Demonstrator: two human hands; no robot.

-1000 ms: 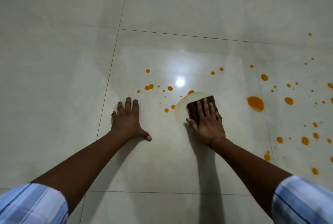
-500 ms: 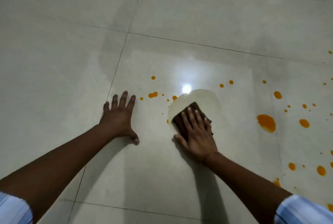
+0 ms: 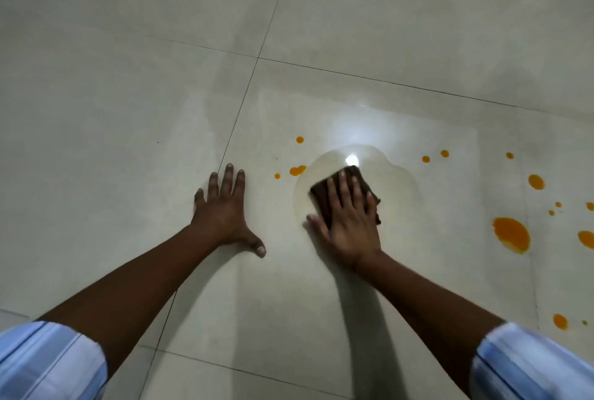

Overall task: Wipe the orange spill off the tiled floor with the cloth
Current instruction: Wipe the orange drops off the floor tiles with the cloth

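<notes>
Wiping in progress: right hand (image 3: 348, 223) presses cloth (image 3: 350, 179) flat-fingered; left hand (image 3: 223, 210) braces, fingers spread. Next: droplets (image 3: 297, 170) left of cloth.

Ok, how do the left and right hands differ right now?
The left hand rests directly on the floor; the right hand presses the dark cloth. The left hand sits outside the pale wet smear; the right hand reaches into it. Both are palm down with straight fingers.

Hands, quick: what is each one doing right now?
Left hand: open, flat on the floor, holding nothing.
Right hand: open, straight fingers pressing the cloth down.
</notes>
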